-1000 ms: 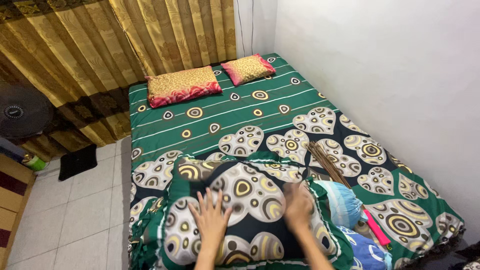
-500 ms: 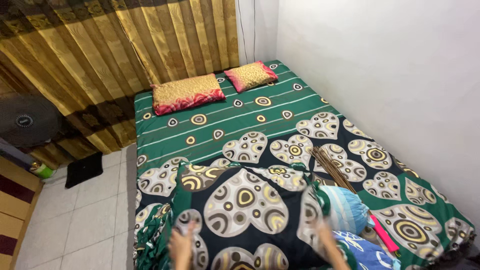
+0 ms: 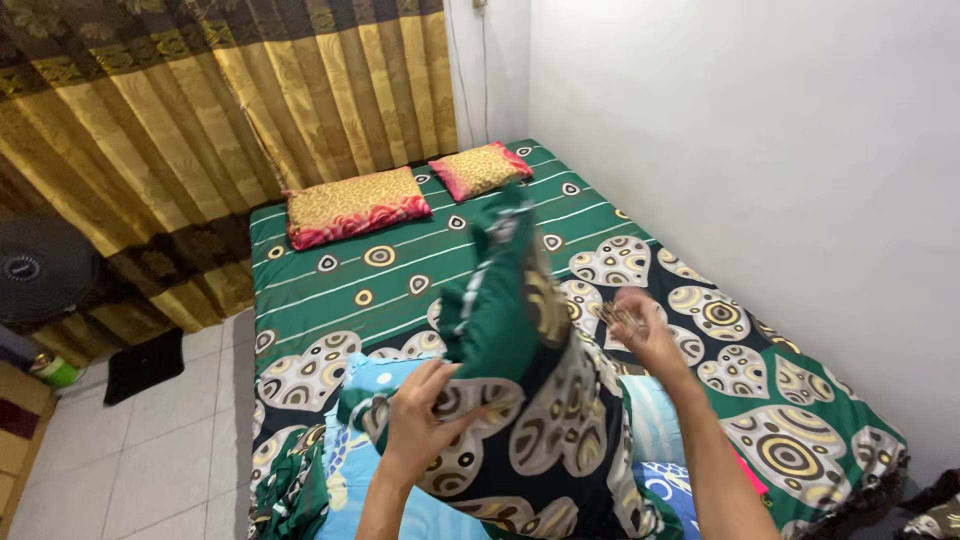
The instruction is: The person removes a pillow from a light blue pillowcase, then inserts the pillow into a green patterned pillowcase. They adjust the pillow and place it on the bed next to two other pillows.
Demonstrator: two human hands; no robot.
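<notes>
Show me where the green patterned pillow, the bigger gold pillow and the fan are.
green patterned pillow (image 3: 520, 400), head view, its heart-printed face
bigger gold pillow (image 3: 352, 200), head view, middle of its top
fan (image 3: 40, 268), head view, its round grille

The pillow (image 3: 520, 370) is showing a dark green cover with cream hearts ringed in yellow and brown. The bedsheet (image 3: 400, 270) is wearing the same green, with white stripes, circles and hearts. Two small pillows (image 3: 355, 205) are showing gold tops and red-pink edges. The curtain (image 3: 200, 120) is hanging in gold with dark brown bands. A light blue cloth (image 3: 400, 500) is peeking out beneath.
</notes>
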